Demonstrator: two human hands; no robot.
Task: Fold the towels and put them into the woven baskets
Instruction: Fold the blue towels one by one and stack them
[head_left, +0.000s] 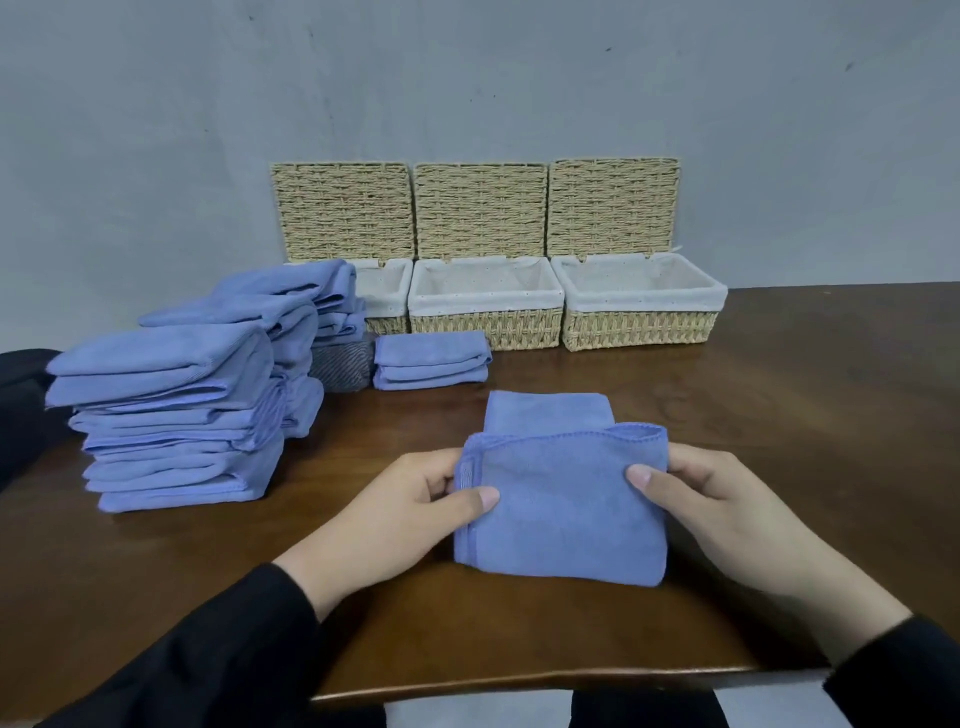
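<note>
1. We are holding a blue microfibre towel (563, 506) over the brown wooden table (779, 415), at its near edge, in front of the middle woven basket (485, 325).
2. Our left hand (410, 512) is pinching the towel's left edge, thumb lying on top and fingers tucked behind the cloth.
3. Our right hand (711, 506) is gripping the towel's right edge the same way, thumb pressing on the front face.
4. The towel's near part is lifting off the table while its far flap is lying flat toward the middle basket.
5. Just in front of that basket, to its left, two folded towels (431, 362) are sitting stacked.
6. The left basket (382, 301) and right basket (641, 322) are flanking the middle one, touching it, all with lids standing open against the grey wall and white liners showing.
7. Further left of the middle basket, tall piles of blue towels (171, 410) are partly hiding the left basket.
</note>
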